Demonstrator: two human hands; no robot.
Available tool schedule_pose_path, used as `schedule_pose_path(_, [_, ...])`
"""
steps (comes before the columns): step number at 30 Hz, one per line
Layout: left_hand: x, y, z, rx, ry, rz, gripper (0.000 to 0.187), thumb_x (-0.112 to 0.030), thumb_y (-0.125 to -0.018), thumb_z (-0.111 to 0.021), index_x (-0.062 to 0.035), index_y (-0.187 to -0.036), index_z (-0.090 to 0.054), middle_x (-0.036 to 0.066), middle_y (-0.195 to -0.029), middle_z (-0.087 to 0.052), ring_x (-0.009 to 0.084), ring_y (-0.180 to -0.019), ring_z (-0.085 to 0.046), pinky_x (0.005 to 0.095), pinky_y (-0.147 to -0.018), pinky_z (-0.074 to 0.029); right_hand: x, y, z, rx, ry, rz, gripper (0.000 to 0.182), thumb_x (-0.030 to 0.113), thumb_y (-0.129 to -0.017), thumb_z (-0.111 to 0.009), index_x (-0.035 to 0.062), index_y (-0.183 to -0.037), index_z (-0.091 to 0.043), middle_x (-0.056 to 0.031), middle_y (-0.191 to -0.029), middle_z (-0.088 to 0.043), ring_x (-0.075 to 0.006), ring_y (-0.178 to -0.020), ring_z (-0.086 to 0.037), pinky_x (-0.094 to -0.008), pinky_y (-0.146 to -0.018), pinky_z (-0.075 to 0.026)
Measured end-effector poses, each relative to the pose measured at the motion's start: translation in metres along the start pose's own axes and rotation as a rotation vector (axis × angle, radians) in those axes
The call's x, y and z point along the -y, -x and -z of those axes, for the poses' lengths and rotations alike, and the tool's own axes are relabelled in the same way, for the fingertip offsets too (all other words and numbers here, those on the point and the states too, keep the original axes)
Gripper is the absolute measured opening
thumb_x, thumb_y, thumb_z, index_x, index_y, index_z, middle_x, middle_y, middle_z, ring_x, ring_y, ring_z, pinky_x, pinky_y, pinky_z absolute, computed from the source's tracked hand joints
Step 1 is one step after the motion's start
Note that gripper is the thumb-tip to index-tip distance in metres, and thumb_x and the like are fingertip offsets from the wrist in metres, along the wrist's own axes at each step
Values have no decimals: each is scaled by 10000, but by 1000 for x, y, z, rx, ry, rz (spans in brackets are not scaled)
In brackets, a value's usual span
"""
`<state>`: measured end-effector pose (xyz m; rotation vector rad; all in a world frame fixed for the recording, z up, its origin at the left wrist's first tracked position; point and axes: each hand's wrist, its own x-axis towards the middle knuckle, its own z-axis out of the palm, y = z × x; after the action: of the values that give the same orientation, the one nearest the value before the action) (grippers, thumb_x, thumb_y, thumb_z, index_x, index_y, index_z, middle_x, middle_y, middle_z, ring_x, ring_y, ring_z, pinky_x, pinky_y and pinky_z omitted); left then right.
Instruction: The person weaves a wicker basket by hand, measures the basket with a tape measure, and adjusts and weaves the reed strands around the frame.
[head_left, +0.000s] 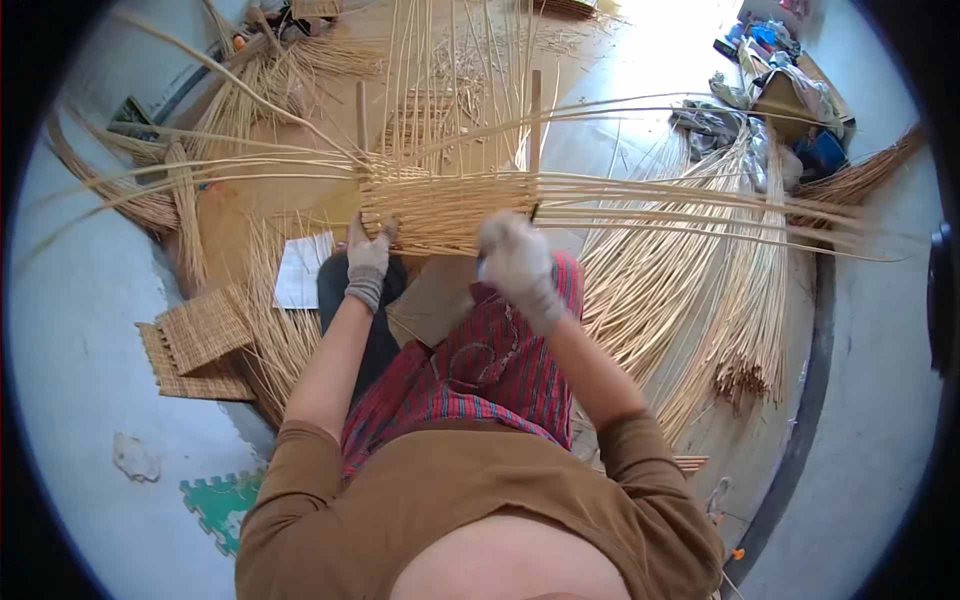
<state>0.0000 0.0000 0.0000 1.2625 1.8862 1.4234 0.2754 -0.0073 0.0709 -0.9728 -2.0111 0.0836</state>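
Note:
A half-woven wicker panel [445, 212] spans the space above my lap, with two upright wooden sticks at its ends and long loose rods fanning out to both sides. My left hand [367, 262], in a pale knit glove, is closed around the panel's lower left edge, thumb on the weave. At the lower right corner, my right hand [515, 262], gloved too, is curled like a fist and smeared by motion. Something dark shows beside it, but I cannot tell what it holds. A red striped cloth [475, 365] covers my lap below the panel.
Bundles of peeled rods [650, 290] lie on the floor to the right, more [270, 95] at the upper left. Finished woven panels [205, 335] are stacked at left, near a white sheet [301, 272]. Bags and boxes [800, 95] line the right wall. A green foam mat [215, 510] lies lower left.

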Motion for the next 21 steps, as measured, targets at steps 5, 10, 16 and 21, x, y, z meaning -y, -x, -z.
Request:
schedule_pose_path(5, [6, 18, 10, -122, -309, -282, 730, -308, -832, -818, 13, -1400, -491, 234, -1317, -611, 370, -1217, -590, 394, -1019, -458, 28, 75, -43, -1, -262, -484, 351, 375, -1010, -517, 80, -862, -635, -173, -770, -654, -397, -777, -647, -498, -698, -514])
schedule_pose_path(10, [18, 56, -5, -205, -266, -176, 641, -194, -858, -779, 3, -1396, -493, 244, -1251, -637, 372, -1151, -622, 403, -1018, -478, 14, 110, -52, 199, -231, -564, 359, 413, -1006, -507, 98, -959, -673, -162, -845, -689, -389, -829, -667, -497, -726, -520])
schedule_pose_path(16, [-36, 102, -1, 62, -381, -559, 467, -99, -930, -656, -46, -1377, -532, 196, -1311, -599, 370, -1140, -627, 427, -1012, -487, 9, 113, -61, 439, -142, -715, 383, 423, -1010, -508, 94, -923, -686, -176, -843, -685, -385, -828, -667, -476, -747, -519])
schedule_pose_path(21, [-49, 58, -54, 338, -309, -428, 334, -291, -1055, -445, -73, -1239, -619, 205, -1210, -656, 415, -1047, -638, 474, -893, -531, -4, 93, -48, -41, -577, -699, 204, 201, -1019, -589, 5, -992, -639, -170, -766, -607, -271, -689, -612, -342, -671, -497])
